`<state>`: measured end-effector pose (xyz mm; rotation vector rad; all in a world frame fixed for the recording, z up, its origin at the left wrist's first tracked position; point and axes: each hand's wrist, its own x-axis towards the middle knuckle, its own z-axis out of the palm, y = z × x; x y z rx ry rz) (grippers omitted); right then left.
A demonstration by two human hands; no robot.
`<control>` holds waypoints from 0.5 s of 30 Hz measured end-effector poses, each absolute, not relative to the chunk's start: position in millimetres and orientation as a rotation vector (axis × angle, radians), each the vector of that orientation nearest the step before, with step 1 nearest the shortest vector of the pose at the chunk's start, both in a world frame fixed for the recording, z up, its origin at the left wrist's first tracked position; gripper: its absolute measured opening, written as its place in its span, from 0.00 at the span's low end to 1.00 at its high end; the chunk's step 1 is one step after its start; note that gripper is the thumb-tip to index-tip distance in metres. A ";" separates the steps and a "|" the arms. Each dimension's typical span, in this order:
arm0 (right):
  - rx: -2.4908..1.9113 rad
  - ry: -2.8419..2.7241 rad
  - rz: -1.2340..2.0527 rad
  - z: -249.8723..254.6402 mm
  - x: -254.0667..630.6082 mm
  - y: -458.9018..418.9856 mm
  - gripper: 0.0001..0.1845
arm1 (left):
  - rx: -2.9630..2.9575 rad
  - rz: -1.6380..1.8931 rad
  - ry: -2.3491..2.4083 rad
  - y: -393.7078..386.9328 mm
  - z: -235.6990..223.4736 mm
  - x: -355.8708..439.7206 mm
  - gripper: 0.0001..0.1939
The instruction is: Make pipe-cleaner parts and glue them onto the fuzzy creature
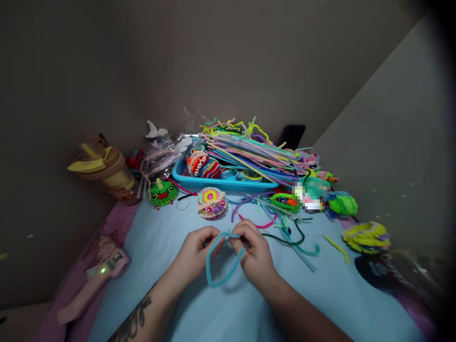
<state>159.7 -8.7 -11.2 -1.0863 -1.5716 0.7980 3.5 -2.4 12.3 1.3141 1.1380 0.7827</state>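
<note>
A light blue pipe cleaner (224,282) is bent into a loop between my hands, its curve hanging below them. My left hand (199,249) pinches it on the left side near the top. Close beside it, the fingers of my right hand (253,247) are closed on the pipe cleaner near its end. Just beyond the hands sits a round pipe-cleaner ball (212,203) with a pink and yellow flower pattern. Loose pipe cleaners in teal, purple and dark green (302,235) lie to the right of my right hand.
A blue tray (228,184) holds finished pieces and a heap of pipe cleaners (249,147). A green pipe-cleaner face (164,192) and a lidded cup (110,171) stand left. A pink glue gun (103,275) lies front left; a yellow coil (366,237) is at right.
</note>
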 end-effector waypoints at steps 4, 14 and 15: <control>-1.044 -1.648 0.667 -11.1 159.1 -13.3 0.09 | 1.165 0.748 1.129 -1.0 11.0 2.9 0.16; -0.995 -1.508 1.043 -11.3 159.2 -7.2 0.06 | 1.167 0.576 1.003 2.9 17.6 -7.3 0.22; -0.975 -1.483 1.080 -10.8 159.1 -6.4 0.06 | 1.158 0.564 1.000 2.6 17.9 -7.1 0.23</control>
